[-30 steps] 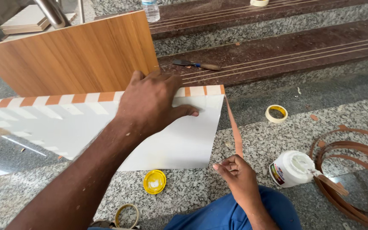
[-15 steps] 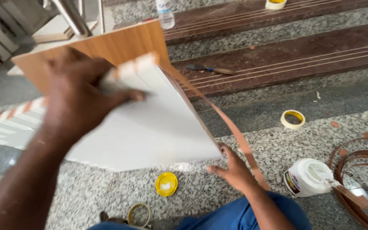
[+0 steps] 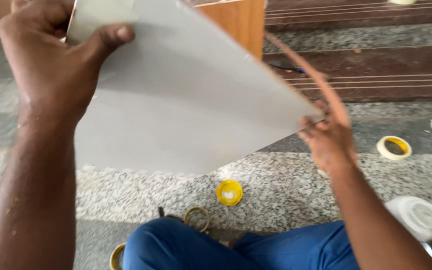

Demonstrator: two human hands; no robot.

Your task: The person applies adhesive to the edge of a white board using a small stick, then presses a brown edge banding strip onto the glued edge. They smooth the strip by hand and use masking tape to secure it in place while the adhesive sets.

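While the white board [image 3: 186,100] is held tilted above the granite floor [image 3: 286,195], the left hand [image 3: 51,65] grips its top edge, thumb pressed on the face. The right hand [image 3: 328,137] pinches the brown edge strip [image 3: 316,82] at the board's corner; pressing that strip along the edge looks like the step in hand, calling for steady alignment.

Board [image 3: 186,100] across the upper left and centre of the frame, tilted, above the floor [image 3: 286,200]. Left hand [image 3: 51,65] at upper left, gripping the board's top edge, thumb over its face. Right hand [image 3: 328,140] right of centre, at the board's right corner, touching the edge strip [image 3: 311,75] that ran up and left from there. Second panel [image 3: 241,25] behind the board, top centre. Steps [image 3: 376,65] behind, upper right. Tape roll [image 3: 393,147] right of the right hand. Cap [image 3: 229,192] on the floor below the board; ring [image 3: 197,218] just lower left of it, before the knees [image 3: 236,247]. Bottle [image 3: 418,217] at lower right.
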